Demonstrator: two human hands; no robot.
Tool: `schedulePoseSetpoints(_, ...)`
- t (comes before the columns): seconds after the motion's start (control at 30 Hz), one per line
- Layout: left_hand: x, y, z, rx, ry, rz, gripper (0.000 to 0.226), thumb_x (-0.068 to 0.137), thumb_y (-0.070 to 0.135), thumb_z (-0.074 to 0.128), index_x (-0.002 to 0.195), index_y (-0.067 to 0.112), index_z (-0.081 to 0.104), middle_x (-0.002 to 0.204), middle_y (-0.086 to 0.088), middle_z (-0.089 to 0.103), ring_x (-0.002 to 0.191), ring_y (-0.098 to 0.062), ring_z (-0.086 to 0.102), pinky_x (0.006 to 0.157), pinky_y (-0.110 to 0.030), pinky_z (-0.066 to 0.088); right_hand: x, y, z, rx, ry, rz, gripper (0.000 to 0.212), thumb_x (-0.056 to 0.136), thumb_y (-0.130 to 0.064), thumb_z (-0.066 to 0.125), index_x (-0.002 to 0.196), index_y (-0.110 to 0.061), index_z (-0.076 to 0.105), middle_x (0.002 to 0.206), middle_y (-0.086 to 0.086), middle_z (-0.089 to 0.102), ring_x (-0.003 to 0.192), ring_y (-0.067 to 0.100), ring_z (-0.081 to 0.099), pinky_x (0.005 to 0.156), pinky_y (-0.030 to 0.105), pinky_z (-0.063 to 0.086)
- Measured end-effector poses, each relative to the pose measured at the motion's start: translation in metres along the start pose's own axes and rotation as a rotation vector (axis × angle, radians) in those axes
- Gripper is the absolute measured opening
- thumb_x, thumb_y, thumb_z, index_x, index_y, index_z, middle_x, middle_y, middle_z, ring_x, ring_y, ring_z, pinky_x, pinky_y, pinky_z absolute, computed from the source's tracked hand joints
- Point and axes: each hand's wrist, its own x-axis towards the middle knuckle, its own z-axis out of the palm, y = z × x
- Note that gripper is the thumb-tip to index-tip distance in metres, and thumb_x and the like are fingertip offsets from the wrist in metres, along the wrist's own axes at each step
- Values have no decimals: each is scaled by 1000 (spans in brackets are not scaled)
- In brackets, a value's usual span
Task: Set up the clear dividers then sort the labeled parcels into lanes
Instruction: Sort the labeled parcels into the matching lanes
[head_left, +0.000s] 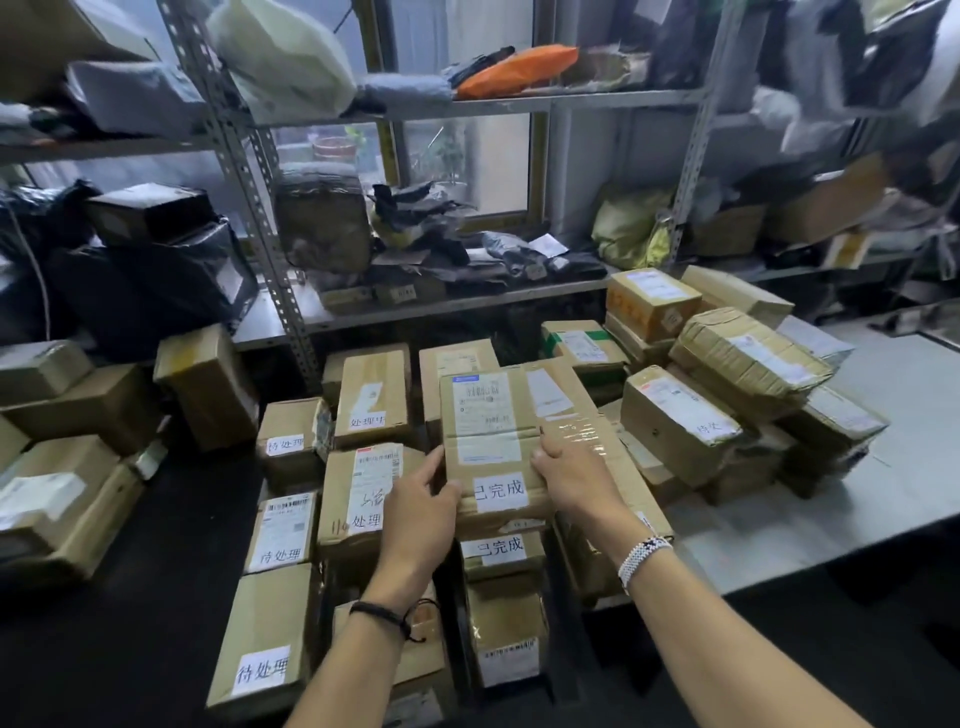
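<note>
Okay, both hands are on 1 brown box (498, 415). The left hand (415, 504) grips its near-left corner, w/ fingers up the left side & the thumb on the front edge. The right hand (576, 478) lies on top of the near-right part, w/ fingers bent on the shiny tape. Its thumb is hidden, so I can't tell how far it wraps round. The box sits btwn the 2 hands. It has a white label (500, 491) that says 已完成 at the near edge, right btwn the hands.

Just under the grip is a 2nd box (501, 564) w/ the same 3 words on it. Closer to the person than that is a 3rd box (506, 639) w/ a barcode sticker.

Just left of the left hand is a row of 2 boxes (363, 499) w/ 处理 on the labels. Further left is a row of 3 boxes (280, 535) marked 待处理.

Right of the right hand is a pile of boxes (727, 405) on a grey table (779, 525).

Past the grip, on the far side, is a metal shelf (441, 306) full of bags. An orange bag (519, 67) lies up high.

The left wrist has a black cord (384, 616). The right wrist has a white bead band (644, 558).
</note>
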Motion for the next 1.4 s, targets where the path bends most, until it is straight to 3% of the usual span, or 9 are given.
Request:
schedulePoseSetpoints(0.2,-6,-12,4,87,21,-20,44,100,12,53,140,30,57,113,12,72,104,-6,69,86,-28,60,-3,15,5,-87,5,-23,35,105,-28,41,91,-15,70,88,-2,73,84,16,69,82,41,57)
schedulePoseSetpoints(0.37,-13,-25,7,96,-4,-53,43,101,11,55,142,26,54,99,24,65,92,6,64,67,-9,53,-2,33,12,-214,-25,21,38,106,-31,38,91,-14,69,87,-1,72,82,16,68,76,38,54)
schedulePoseSetpoints(0.6,4,-36,8,95,-36,-117,44,101,14,56,143,29,51,105,15,68,94,2,65,76,-15,56,20,37,28,-208,-51,67,38,106,-33,39,84,-14,64,86,2,71,80,18,68,72,38,54)
schedulePoseSetpoints(0.7,10,-39,5,87,-36,-126,42,102,18,55,139,37,50,107,14,70,94,1,68,75,-18,59,24,36,33,-180,-56,97,36,104,-35,39,91,-16,67,88,2,73,83,19,70,84,45,59)
schedulePoseSetpoints(0.83,12,-42,-7,87,-50,-109,46,101,26,55,147,28,48,132,8,65,115,-6,63,97,-31,56,13,29,40,-111,-43,119,30,101,-43,42,119,-24,57,103,-3,71,91,15,69,87,49,57)
schedulePoseSetpoints(1.0,25,-45,-70,74,45,-40,46,101,27,55,146,27,50,139,13,56,129,-6,49,110,-29,42,-4,-27,79,-305,268,-201,55,104,-40,49,155,-24,33,156,-2,45,140,21,45,111,39,39)
schedulePoseSetpoints(1.1,50,-64,-143,62,135,-54,41,102,24,55,142,25,54,126,16,61,114,1,56,100,-23,49,6,-82,144,-252,137,-317,58,103,-38,54,156,-26,34,157,-5,45,142,16,44,111,32,37)
schedulePoseSetpoints(1.23,98,-106,-261,142,359,-125,42,98,20,60,140,18,58,136,-1,62,122,-14,57,106,-30,44,32,-146,265,-193,-94,-371,57,103,-38,57,155,-28,38,154,-8,48,140,12,45,105,23,35)
schedulePoseSetpoints(1.4,157,-169,-419,263,569,-203,42,98,14,57,140,8,57,140,-13,59,130,-25,53,107,-32,39,67,-215,447,-130,-436,-299,67,100,-47,58,159,-26,34,161,-3,40,147,17,38,120,35,33)
